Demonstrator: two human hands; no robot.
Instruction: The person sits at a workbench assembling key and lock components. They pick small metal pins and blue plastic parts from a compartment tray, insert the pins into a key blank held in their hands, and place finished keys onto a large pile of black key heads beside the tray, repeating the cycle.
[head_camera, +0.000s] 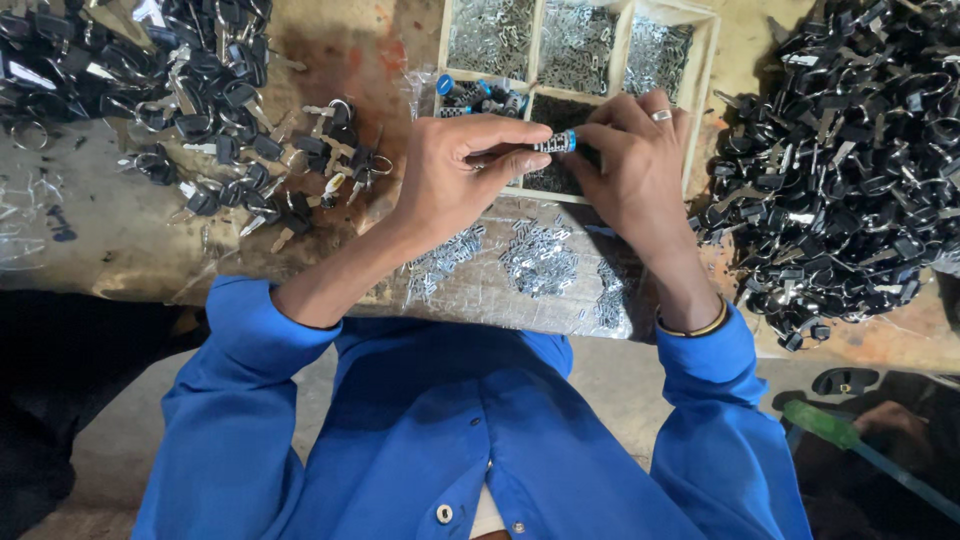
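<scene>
My left hand (455, 175) and my right hand (635, 165) meet over the workbench and both pinch a small lock cylinder (555, 143), silvery with a blue end. The cylinder lies level between my fingertips, just above the near edge of a divided tray (705, 70). A ring sits on one finger of my right hand and a bangle on that wrist. Small piles of flat metal wafers (540, 258) lie on a clear plastic sheet below my hands.
The tray's far compartments hold silvery small parts; more blue-capped cylinders (480, 95) lie at its left. Heaps of black-headed keys spread at the far left (215, 100) and at the right (850, 170). A green-handled tool (825, 425) lies low on the right.
</scene>
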